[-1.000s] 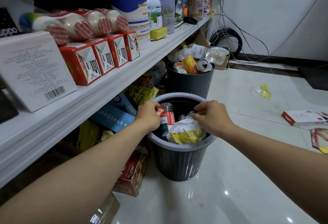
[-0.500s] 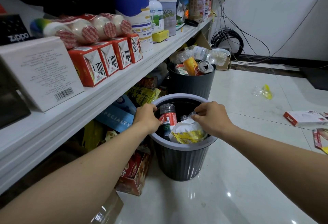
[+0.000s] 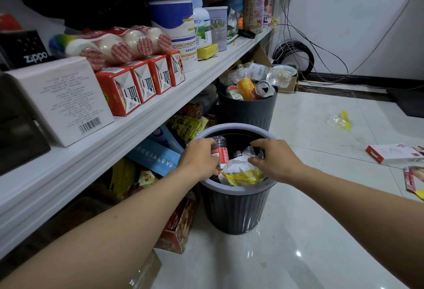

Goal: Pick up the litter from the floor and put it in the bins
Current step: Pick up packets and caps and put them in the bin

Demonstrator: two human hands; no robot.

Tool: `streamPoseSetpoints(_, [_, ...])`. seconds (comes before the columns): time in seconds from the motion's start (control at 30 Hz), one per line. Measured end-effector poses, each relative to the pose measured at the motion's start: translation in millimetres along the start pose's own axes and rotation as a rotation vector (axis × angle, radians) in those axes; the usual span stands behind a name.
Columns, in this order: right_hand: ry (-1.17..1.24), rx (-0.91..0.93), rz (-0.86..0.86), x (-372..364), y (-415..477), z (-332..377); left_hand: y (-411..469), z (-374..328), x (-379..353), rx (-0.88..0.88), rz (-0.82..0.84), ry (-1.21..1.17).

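Left hand [image 3: 199, 158]: fingers and thumb wrap a red-labelled bottle [image 3: 220, 153], which is upright inside the near bin [image 3: 238, 191] on its shelf side.

Right hand [image 3: 273, 162]: fingertips bent down, pinching crumpled clear plastic [image 3: 251, 151] over the bin's middle. Contact is partly hidden by the fingers.

Under both: a yellow-white wrapper [image 3: 243, 174], heaped to about rim height. The bin looks nearly full.

Risks, judged:
- Let go onto a heap this high, the bottle may tip over the rim and roll out.
- The clear plastic is light and springy, so it may unfold and slide off the wrapper.
- A hard push on one side could rock the bin, which stands free on glossy tile.
- The far bin [image 3: 247, 110] is piled above its rim, so a knock would spill it.

On the floor, well apart to the right: a clear-and-yellow wrapper [image 3: 339, 120] and a red-and-white box [image 3: 394, 153].
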State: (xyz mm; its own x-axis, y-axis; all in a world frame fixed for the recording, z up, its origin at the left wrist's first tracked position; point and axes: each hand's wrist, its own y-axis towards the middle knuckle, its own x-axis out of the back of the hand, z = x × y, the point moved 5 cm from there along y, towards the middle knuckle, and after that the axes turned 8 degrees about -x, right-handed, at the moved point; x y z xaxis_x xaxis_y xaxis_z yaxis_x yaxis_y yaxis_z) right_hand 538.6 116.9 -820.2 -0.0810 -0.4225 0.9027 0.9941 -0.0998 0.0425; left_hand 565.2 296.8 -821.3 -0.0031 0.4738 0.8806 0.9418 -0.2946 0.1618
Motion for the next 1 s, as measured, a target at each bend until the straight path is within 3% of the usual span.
streamPoseSetpoints(0.27, [-0.194, 0.014, 0.006, 32, -19, -32, 0, -57, -15, -0.316, 0.124, 0.333])
streamPoseSetpoints(0.47, [-0.286, -0.081, -0.033, 58, -51, -95, 2, -128, -46, -0.449, 0.101, 0.382])
streamPoseSetpoints(0.67, [-0.325, -0.272, -0.11, 87, -108, -195, -8, -227, -114, -0.599, 0.079, 0.364])
streamPoseSetpoints(1.0, [-0.342, -0.615, -0.072, 97, -253, -401, -68, -418, -274, -0.98, 0.267, 0.433])
